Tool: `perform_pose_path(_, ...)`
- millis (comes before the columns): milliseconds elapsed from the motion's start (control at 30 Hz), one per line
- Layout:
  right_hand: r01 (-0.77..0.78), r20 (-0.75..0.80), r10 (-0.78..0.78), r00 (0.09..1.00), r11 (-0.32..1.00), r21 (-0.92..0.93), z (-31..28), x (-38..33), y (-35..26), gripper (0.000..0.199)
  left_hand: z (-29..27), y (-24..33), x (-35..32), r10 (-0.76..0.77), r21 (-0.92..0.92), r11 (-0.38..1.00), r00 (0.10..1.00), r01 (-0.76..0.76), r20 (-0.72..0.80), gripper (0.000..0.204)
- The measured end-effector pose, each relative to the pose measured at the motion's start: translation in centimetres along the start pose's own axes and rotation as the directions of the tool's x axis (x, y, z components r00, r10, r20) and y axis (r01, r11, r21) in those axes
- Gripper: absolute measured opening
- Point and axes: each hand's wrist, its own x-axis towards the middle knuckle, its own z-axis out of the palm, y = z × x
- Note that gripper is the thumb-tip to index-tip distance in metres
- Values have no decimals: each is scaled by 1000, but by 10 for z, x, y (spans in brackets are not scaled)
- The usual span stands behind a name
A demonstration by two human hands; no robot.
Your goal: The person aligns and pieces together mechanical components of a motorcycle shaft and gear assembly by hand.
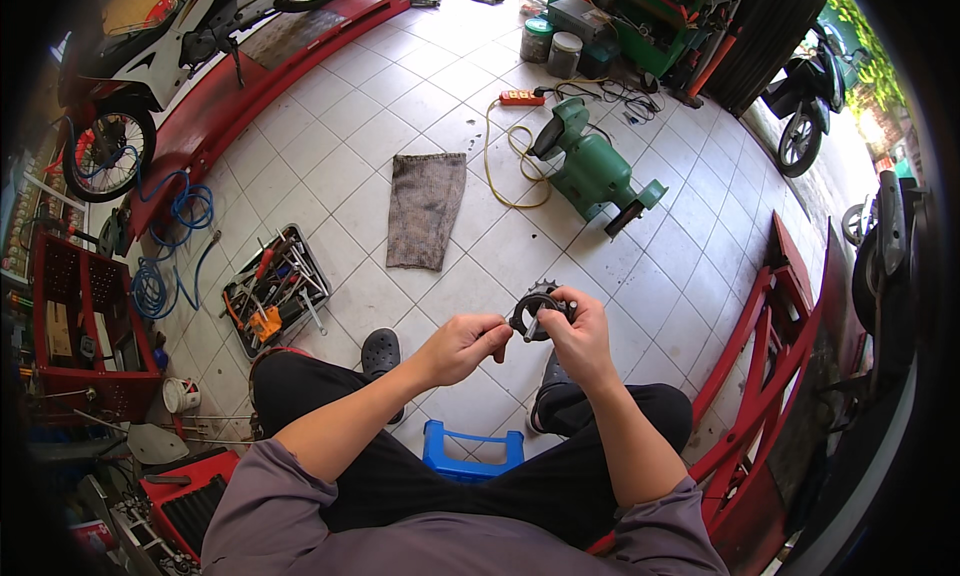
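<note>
My right hand [583, 341] grips a dark round metal part [521, 312], ring-shaped with sprocket-like teeth along its far edge. A short silver rod-like piece [533, 332] shows by the right thumb, across the ring's opening. My left hand [470, 344] is closed in a pinch at the ring's left side, its fingertips at or very near the rim. Whatever those fingers pinch is too small or hidden to make out. Both hands are held over the tiled floor, between my knees.
A brown cloth [427, 213] lies ahead, with a green bench grinder [597, 173] to its right. On the left are a tool tray [275, 288] and a blue hose [152, 288]. A blue plastic stool [473, 468] is below me. Red lift frames [745, 376] flank both sides.
</note>
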Motion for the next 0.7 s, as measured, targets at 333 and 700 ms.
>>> perform_pose_path(333, 13, 42, -13, 999, 1000, -5, -4, -1, -6, 9, 0, 6, 0, -177, -561, 751, 924, 350, 340, 53)
perform_pose_path(700, 30, 16, -30, 999, 999, 17, -3, 1, 0, 10, 9, -6, 1, -35, -411, 912, 996, -3, -84, 22)
